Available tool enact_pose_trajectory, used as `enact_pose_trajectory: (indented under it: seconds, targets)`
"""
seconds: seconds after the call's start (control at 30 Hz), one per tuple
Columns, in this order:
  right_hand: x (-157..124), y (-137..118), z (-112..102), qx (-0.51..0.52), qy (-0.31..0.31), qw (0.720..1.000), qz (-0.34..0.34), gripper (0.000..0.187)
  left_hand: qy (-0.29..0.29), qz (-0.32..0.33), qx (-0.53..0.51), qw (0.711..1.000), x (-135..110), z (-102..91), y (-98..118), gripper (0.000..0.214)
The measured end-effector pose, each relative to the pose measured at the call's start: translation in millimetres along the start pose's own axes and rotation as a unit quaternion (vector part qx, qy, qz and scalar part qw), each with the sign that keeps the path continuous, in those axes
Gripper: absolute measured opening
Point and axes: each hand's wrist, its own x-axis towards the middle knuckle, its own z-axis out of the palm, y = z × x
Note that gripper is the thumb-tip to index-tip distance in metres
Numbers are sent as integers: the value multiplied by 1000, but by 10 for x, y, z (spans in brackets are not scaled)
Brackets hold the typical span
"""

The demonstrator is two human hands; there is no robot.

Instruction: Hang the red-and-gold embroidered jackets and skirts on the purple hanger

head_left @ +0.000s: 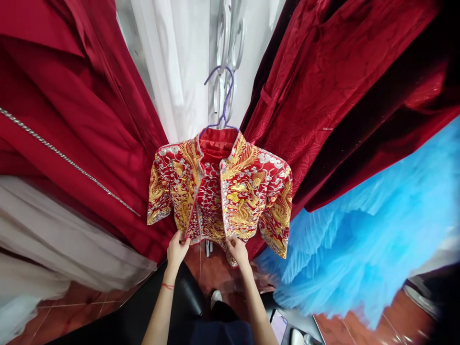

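A red jacket (237, 191) with gold and silver embroidery hangs in front of me on a purple hanger (223, 103). Its front is parted in the middle. My left hand (177, 249) pinches the lower hem of the left front panel. My right hand (237, 250) grips the lower hem of the right front panel. A red string is tied round my left wrist.
Dark red gowns hang on the left (72, 124) and on the right (341, 91). A blue tulle skirt (366, 239) spreads at the lower right. White fabric (46, 235) lies at the lower left. White curtains (179, 57) hang behind. The floor (82, 306) is reddish tile.
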Motion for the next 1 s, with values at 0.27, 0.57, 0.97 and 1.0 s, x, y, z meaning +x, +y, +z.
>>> enact_pose_trajectory:
  seconds: [0.27,0.57,0.97,1.0]
  targets:
    - [314,-1654,-627,-112,195,935,-273,36,164,122,60,977,784,-83,1351,37]
    - [596,-2395,-1053,-244,349,851,-306,21,177,181,175,952,1009,-644,2148,33]
    - [563,-2201,-1503,-176,349,835,-388,14,187,331,-33,924,373,-1353,2552,25]
    - [558,-2211,-1495,-176,333,838,-395,14,200,373,-52,905,139,-1444,2607,23]
